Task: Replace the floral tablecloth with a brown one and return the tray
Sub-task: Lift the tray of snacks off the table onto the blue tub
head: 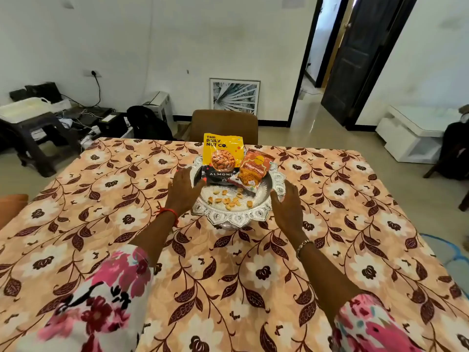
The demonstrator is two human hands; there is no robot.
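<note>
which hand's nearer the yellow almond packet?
Left. The left hand sits just left of the yellow almond packet; the right hand is right of the tray, past the orange packet.

I read two packets, both leaning in the silver tray at the table's middle. On the left, the yellow packet says "THE DAILY NUT CO." in black capitals at its top. Its black band at the near end says "ALMOND" in white, and the last letter is cut off by the neighbour. On the right, the orange packet carries a yellow label starting "GARLIC"; I can't make out the second word or the small round logo above it. The sheet of paper on the far wall is too blurred to read.
</note>
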